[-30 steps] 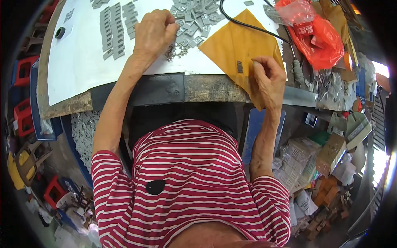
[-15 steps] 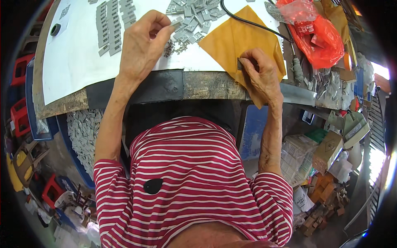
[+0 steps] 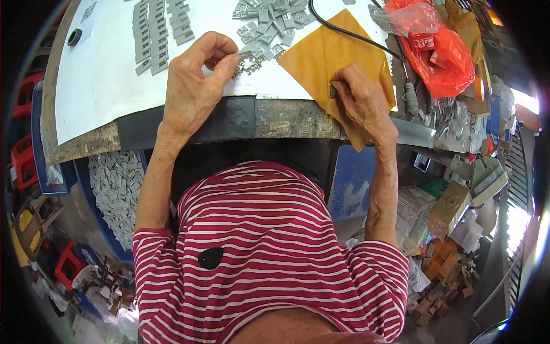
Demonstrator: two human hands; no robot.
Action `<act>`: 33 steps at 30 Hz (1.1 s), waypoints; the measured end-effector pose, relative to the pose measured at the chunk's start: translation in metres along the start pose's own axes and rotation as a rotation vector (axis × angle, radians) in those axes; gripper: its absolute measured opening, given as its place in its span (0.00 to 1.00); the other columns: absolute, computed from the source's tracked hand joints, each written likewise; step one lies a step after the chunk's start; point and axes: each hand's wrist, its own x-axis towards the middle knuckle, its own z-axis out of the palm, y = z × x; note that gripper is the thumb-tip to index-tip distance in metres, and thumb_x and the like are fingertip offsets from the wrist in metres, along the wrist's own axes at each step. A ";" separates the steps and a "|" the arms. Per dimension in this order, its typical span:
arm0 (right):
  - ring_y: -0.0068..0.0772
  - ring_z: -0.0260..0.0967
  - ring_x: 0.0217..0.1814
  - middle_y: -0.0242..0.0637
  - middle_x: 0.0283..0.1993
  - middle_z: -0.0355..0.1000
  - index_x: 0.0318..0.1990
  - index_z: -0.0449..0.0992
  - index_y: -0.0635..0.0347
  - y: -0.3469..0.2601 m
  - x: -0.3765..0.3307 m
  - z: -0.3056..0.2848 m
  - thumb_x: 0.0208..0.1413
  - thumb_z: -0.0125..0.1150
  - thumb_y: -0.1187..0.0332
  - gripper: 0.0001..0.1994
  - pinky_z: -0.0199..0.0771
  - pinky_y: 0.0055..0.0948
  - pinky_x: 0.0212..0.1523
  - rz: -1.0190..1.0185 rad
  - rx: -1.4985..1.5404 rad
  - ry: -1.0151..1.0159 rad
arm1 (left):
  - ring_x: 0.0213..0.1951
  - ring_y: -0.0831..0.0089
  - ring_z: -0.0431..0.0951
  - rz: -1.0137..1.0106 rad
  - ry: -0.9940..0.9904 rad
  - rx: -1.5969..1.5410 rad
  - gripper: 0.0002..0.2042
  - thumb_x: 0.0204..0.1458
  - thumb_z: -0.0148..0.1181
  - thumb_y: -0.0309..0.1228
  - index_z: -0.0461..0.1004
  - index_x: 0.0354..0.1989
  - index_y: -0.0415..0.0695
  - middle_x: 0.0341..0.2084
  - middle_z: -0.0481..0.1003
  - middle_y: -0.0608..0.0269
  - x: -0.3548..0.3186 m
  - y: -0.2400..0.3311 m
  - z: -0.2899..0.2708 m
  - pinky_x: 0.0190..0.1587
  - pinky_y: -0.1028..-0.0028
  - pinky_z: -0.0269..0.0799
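Note:
My left hand (image 3: pixel 197 86) is closed in a pinch, thumb and forefinger on a small flat grey piece (image 3: pixel 244 55). Those fingertips hover over a scatter of tiny metal parts (image 3: pixel 252 66), partly hiding it. Just beyond lies a heap of flat grey rectangular pieces (image 3: pixel 269 28). Over a sheet of yellow-brown paper (image 3: pixel 321 51), my right hand (image 3: pixel 364 100) pinches a small dark piece (image 3: pixel 333 91), its far end hidden by the fingers. Left of my left hand, more grey pieces stand in neat overlapping rows (image 3: pixel 150 37).
A black cable (image 3: pixel 349 31) curves across the paper. Beyond it on the right sit a red plastic bag (image 3: pixel 441 63) and a twine spool (image 3: pixel 411 98). A black ring (image 3: pixel 74 37) lies far left. Below the table edge (image 3: pixel 298 117), a blue bin (image 3: pixel 86 195) holds many grey pieces.
My left hand has come down from the heap's edge toward the tiny metal parts, still pinching a grey piece. My right hand has barely moved.

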 end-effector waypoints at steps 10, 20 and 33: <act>0.48 0.65 0.30 0.44 0.29 0.64 0.31 0.64 0.63 0.003 0.000 0.009 0.48 0.53 0.76 0.04 0.65 0.38 0.28 0.052 -0.016 0.180 | 0.25 0.78 0.71 0.012 0.026 0.059 0.05 0.47 0.55 0.25 0.70 0.31 0.37 0.21 0.73 0.63 -0.004 0.000 0.000 0.31 0.79 0.68; 0.48 0.66 0.30 0.44 0.29 0.64 0.31 0.64 0.62 0.004 0.001 0.013 0.49 0.52 0.75 0.04 0.65 0.39 0.28 0.033 -0.158 0.142 | 0.26 0.77 0.72 -0.022 0.013 0.047 0.05 0.47 0.54 0.24 0.70 0.32 0.37 0.23 0.73 0.62 -0.011 0.002 0.001 0.32 0.78 0.68; 0.31 0.63 0.22 0.37 0.24 0.64 0.30 0.66 0.65 0.014 0.002 0.005 0.52 0.51 0.72 0.05 0.62 0.31 0.24 0.424 0.392 0.092 | 0.24 0.80 0.70 -0.060 0.006 -0.043 0.06 0.47 0.53 0.24 0.71 0.33 0.37 0.22 0.73 0.64 -0.015 0.006 0.007 0.30 0.80 0.67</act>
